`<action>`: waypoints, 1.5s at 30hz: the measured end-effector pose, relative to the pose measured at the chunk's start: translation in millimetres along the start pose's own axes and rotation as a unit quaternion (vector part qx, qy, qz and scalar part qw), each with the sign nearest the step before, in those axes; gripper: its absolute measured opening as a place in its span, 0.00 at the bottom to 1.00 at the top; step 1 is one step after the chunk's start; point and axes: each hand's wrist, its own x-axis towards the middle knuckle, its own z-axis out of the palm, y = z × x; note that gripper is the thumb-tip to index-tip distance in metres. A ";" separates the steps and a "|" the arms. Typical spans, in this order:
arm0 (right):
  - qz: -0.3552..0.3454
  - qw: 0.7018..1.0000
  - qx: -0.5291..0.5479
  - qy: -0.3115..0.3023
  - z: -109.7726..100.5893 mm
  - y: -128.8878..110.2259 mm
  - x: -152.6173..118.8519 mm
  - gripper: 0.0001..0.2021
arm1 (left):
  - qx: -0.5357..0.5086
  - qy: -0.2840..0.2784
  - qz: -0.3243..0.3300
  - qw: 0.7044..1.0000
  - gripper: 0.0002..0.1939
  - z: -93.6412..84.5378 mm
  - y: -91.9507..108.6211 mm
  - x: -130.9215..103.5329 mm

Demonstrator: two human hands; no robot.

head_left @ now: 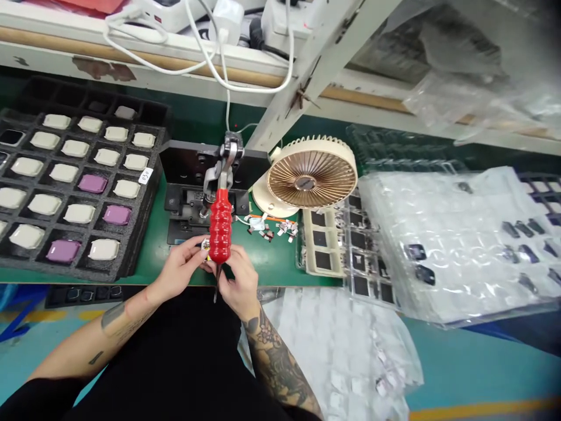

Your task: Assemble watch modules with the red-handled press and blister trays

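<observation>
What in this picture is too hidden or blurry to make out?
Head view only:
- Small part between both hands: covered by fingers and the red handle.
- Left hand, right hand: grip unclear.
- Clear bags, top right: blurred.
- Foam tray: cut off by left edge.

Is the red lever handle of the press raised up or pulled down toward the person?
Pulled down: the red handle slopes from its pivot toward the hands, its tip between them.

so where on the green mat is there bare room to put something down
Bare green mat shows between the foam tray and the black press, and a strip right of the hands, toward the cream tray. Crowded: scraps below the fan, and the clear trays on the right.
</observation>
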 end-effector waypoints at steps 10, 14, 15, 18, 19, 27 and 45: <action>0.095 0.990 0.005 0.109 27.6 3.6 -11.6 0.09 | -0.024 -0.012 0.002 1.000 0.32 -6.6 -10.6 4.3; 0.099 0.990 0.015 0.098 29.6 6.2 -10.0 0.10 | -0.016 0.004 0.025 1.000 0.28 -4.9 -7.5 2.6; 0.100 0.991 0.016 0.085 29.3 6.5 -10.1 0.11 | -0.012 0.011 0.032 0.999 0.27 -4.3 -5.9 2.7; 0.092 0.994 0.011 0.063 23.9 5.2 -13.3 0.16 | -0.009 0.026 0.033 0.999 0.26 -2.7 -1.2 4.2; 0.084 0.994 0.009 0.071 20.0 4.0 -15.2 0.16 | -0.013 0.026 0.027 0.999 0.27 -2.4 -0.3 4.9; 0.106 0.977 -0.005 0.183 -19.8 -7.9 -20.3 0.13 | 0.007 0.037 0.007 0.999 0.26 3.9 -4.5 2.9; 0.090 0.975 0.102 0.174 14.0 -11.4 -3.0 0.10 | 0.063 0.039 0.040 0.996 0.19 8.8 -13.2 -1.1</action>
